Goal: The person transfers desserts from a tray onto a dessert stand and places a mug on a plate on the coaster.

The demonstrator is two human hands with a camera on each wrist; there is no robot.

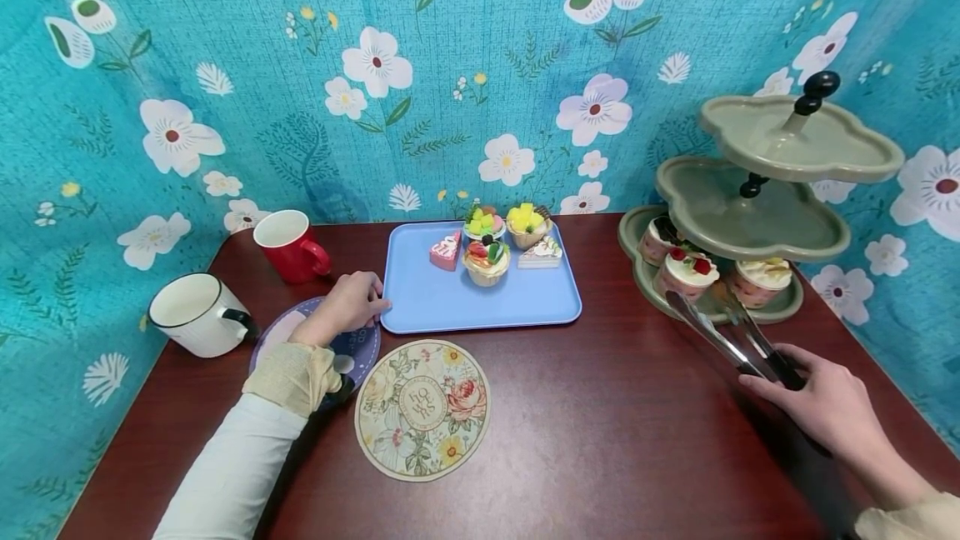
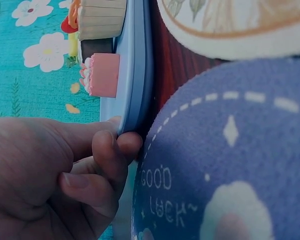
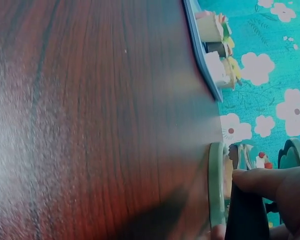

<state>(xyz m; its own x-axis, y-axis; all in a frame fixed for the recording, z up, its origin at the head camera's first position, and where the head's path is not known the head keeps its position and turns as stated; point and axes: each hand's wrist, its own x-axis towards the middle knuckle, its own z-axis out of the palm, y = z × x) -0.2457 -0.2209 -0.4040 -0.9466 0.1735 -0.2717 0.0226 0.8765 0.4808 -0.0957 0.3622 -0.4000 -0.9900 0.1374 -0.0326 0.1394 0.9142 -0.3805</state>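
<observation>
- Left hand (image 1: 351,302): fingers bent at the left rim of the blue rectangular tray (image 1: 480,307); the rim is pinched between thumb and fingers.
- Blue tray: set on the dark wood table (image 1: 585,432); occupied by a pink cake slice (image 1: 446,252), a white cake slice (image 1: 541,254), a fruit-topped cupcake (image 1: 486,263) and two further fruit-topped pastries behind.
- Right hand (image 1: 821,398): closed round black-handled metal tongs (image 1: 712,333); the tongs are held slightly parted, tips beside the red-topped cupcake (image 1: 686,275); whether it is gripped cannot be told.
- Three-tiered sage-green stand (image 1: 757,211): at right; three cupcakes are borne on its bottom tier, the red-topped one foremost at left.
- Red mug (image 1: 287,250), white mug (image 1: 195,315): placed at left.
- Round purple mat (image 1: 367,348): partly covered by the left arm; round floral mat (image 1: 422,407) laid just beside.
</observation>
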